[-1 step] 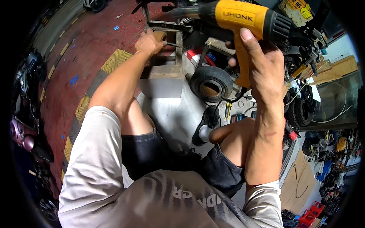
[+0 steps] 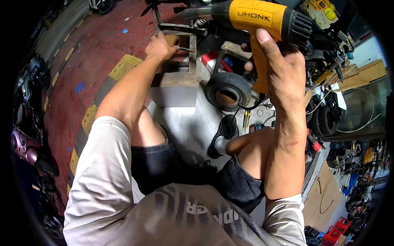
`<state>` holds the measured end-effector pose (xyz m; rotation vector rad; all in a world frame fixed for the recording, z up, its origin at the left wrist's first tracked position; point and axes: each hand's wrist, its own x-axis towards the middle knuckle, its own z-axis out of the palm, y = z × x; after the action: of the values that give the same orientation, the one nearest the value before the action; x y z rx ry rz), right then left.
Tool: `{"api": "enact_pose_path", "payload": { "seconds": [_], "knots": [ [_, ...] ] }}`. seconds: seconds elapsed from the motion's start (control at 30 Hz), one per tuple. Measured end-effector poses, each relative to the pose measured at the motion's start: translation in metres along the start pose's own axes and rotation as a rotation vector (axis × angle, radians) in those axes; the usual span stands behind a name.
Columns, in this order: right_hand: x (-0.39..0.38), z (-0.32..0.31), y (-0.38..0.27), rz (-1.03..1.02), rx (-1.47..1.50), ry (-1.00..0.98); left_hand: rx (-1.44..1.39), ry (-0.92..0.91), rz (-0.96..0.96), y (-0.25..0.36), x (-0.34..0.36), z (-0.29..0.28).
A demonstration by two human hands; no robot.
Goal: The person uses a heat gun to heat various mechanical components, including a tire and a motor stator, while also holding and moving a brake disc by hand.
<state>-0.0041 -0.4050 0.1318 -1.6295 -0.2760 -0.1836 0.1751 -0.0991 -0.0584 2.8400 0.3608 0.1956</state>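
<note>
Yellow plastic up top in the head view: the right hand (image 2: 279, 69) is clamped round the handle of a heat gun (image 2: 254, 20), its dark metal nozzle (image 2: 197, 12) aimed left, toward the far end of a grey metal frame (image 2: 176, 78) that sits on the floor between the knees. The left hand (image 2: 160, 47) is stretched out to that same far end, fingers pinched together on a thin dark rod (image 2: 184, 49) (what exactly it is, too small to tell) beside a brownish block set in the frame.

Here is the worry: nozzle and left hand are near one another, so if the gun is blowing hot, those fingers sit close to the stream and could get scorched. A small drop of the right wrist would bring the metal tip nearer the knuckles. The rod, if metal, could carry heat into the pinch too.

Lower down, a small black tyre (image 2: 227, 90) lies just right of the frame, with cables (image 2: 250, 108) trailing beside it, and rubber and hot air do not mix. Bare knees (image 2: 250, 143) are directly beneath the gun, so a slipped grip would drop it onto the leg.
</note>
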Motion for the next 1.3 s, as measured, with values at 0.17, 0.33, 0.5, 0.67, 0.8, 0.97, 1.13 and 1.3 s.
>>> {"api": "enact_pose_path", "payload": {
  "seconds": [0.17, 0.33, 0.5, 0.67, 0.8, 0.97, 1.13, 1.3],
  "knots": [
    [0.035, 0.004, 0.013, -0.084, -0.001, -0.044, 0.005, 0.006, -0.007, 0.004, 0.008, 0.009],
    [0.048, 0.013, 0.012, -0.078, 0.089, -0.075, -0.057, 0.026, 0.025, 0.001, 0.012, 0.002],
    [0.050, 0.012, 0.014, -0.076, 0.044, -0.044, -0.413, 0.118, -0.067, -0.028, 0.035, -0.004],
    [0.048, 0.015, 0.015, -0.093, 0.130, 0.000, -1.446, -0.098, -0.395, -0.034, 0.034, -0.034],
    [0.044, 0.021, 0.005, -0.029, 0.077, -0.054, -1.646, -0.231, -0.345, -0.062, 0.014, -0.047],
    [0.043, 0.036, 0.005, 0.001, 0.047, -0.064, -1.789, -0.292, -0.302, -0.100, 0.013, -0.030],
    [0.048, 0.045, 0.008, 0.034, 0.032, -0.102, -1.879, -0.267, -0.365, -0.122, 0.025, -0.012],
    [0.057, 0.055, 0.017, 0.092, -0.010, -0.137, -1.855, -0.222, -0.356, -0.112, 0.019, -0.015]
  ]
}}
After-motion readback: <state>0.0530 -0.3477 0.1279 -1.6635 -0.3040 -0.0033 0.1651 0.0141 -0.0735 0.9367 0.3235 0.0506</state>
